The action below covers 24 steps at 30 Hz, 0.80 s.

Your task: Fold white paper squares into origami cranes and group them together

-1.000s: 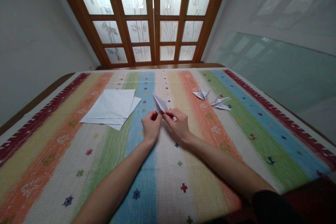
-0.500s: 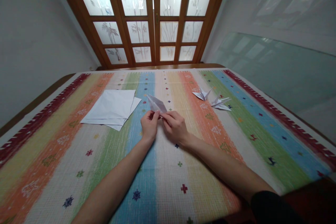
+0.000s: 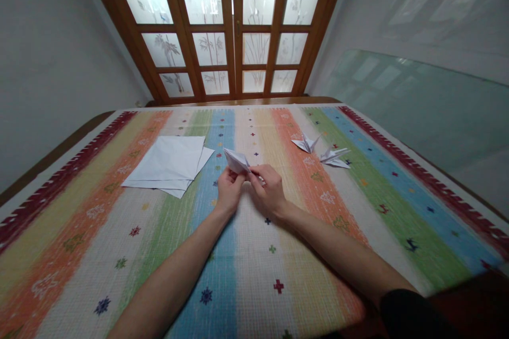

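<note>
A folded piece of white paper, narrow and pointed at its far end, is held up over the middle of the table between both hands. My left hand pinches its lower left part, with some fingertips hidden behind the paper. On the other side, my right hand is closed with thumb and index finger at the paper's near right end. To the left lies a loose stack of white paper sheets, its edges not lined up. Two folded paper cranes rest close together at the right.
A striped, patterned tablecloth covers the table. Beyond the far edge stands a wooden door with frosted panes. A glass panel leans along the right wall.
The folded paper has turned in my hands and now shows a narrower, thicker shape. My left fingers have shifted beneath it, and my right fingers have moved slightly up.
</note>
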Each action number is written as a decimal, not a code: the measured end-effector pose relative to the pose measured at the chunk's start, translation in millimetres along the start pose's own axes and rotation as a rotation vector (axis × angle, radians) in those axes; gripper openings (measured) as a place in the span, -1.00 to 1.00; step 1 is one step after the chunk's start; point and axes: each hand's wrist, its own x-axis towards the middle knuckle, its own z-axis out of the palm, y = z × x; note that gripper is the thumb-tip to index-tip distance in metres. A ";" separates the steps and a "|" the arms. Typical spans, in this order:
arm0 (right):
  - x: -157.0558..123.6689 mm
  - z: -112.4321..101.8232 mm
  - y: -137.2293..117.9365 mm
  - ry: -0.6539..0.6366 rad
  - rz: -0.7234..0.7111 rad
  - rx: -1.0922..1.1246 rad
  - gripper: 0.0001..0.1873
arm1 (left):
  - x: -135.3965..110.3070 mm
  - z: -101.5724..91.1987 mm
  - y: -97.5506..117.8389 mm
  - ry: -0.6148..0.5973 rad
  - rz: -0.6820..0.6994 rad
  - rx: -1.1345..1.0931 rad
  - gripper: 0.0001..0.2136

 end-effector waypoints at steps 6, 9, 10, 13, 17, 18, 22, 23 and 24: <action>4.8 0.9 -0.8 0.020 0.227 0.244 -0.85 | -1.4 -0.6 1.2 -0.018 -0.024 -0.008 -0.71; 6.5 1.1 -1.5 0.031 0.285 0.301 -0.84 | -1.3 -0.8 1.3 -0.038 -0.061 -0.015 -0.69; 7.0 1.1 -1.5 0.015 0.291 0.314 -0.85 | -1.2 -0.9 1.3 -0.035 -0.069 -0.015 -0.67; 8.9 1.9 0.1 -0.049 0.347 0.373 -0.85 | -1.4 -1.1 1.3 -0.019 -0.087 -0.009 -0.65; 11.5 4.6 3.9 -0.070 0.538 0.501 -0.79 | -2.4 -0.8 0.9 -0.006 -0.119 -0.019 -0.64; 11.9 5.2 4.7 -0.059 0.581 0.525 -0.76 | -2.5 -0.6 0.6 -0.001 -0.121 -0.019 -0.65; 10.7 6.5 6.1 -0.040 0.651 0.525 -0.65 | -1.3 -1.6 -1.0 0.067 -0.096 0.029 -0.70; 9.8 6.7 6.1 -0.075 0.654 0.524 -0.65 | -0.5 -2.7 -1.5 0.093 -0.085 0.052 -0.72; 8.6 6.9 6.0 -0.122 0.662 0.531 -0.65 | 0.4 -4.0 -2.1 0.119 -0.071 0.079 -0.73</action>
